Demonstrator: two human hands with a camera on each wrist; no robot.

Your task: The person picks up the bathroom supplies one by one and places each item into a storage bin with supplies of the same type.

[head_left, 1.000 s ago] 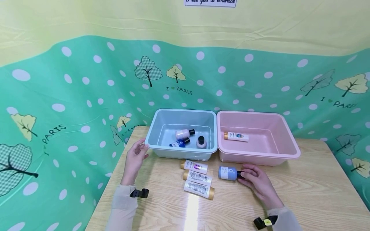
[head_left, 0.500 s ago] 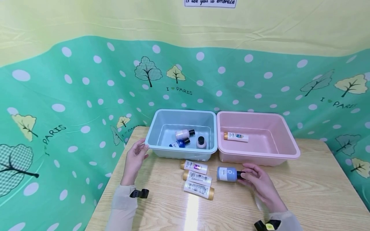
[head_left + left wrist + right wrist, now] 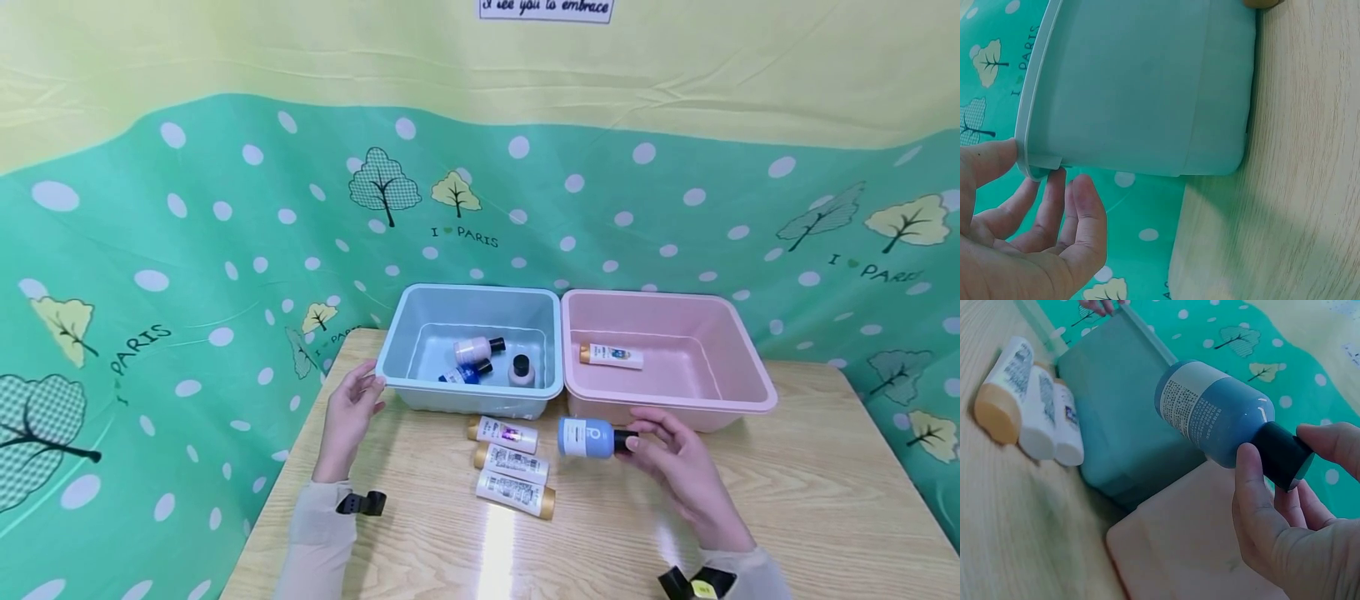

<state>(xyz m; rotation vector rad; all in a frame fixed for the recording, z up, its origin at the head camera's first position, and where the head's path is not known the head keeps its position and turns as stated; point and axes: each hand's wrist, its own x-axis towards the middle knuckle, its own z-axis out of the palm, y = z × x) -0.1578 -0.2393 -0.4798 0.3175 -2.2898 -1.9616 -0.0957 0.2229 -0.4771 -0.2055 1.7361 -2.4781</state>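
Note:
My right hand [image 3: 686, 471] pinches the black cap of a blue bottle [image 3: 587, 438], which lies sideways in the air before the pink bin [image 3: 667, 404]. In the right wrist view the bottle's [image 3: 1210, 409] printed label faces the camera, with thumb and fingers around the cap. My left hand [image 3: 351, 423] holds the front left corner of the light blue bin [image 3: 468, 392]. Seen from the left wrist, the thumb presses the rim [image 3: 1038, 81] and fingertips sit beneath it. Inside the blue bin are a pale pink bottle [image 3: 472, 349], a dark blue bottle [image 3: 461, 375] and an upright black-capped bottle [image 3: 522, 372].
Three white tubes with gold caps lie before the bins: a back tube [image 3: 506, 434], a middle tube [image 3: 513, 463] and a front tube [image 3: 513, 492]. Another white tube [image 3: 613, 356] lies inside the pink bin. A green patterned cloth [image 3: 225, 275] hangs behind the wooden table [image 3: 420, 533].
My right hand has lifted the blue bottle off the table, up and slightly left toward the bins. The left hand has stayed at the blue bin's corner.

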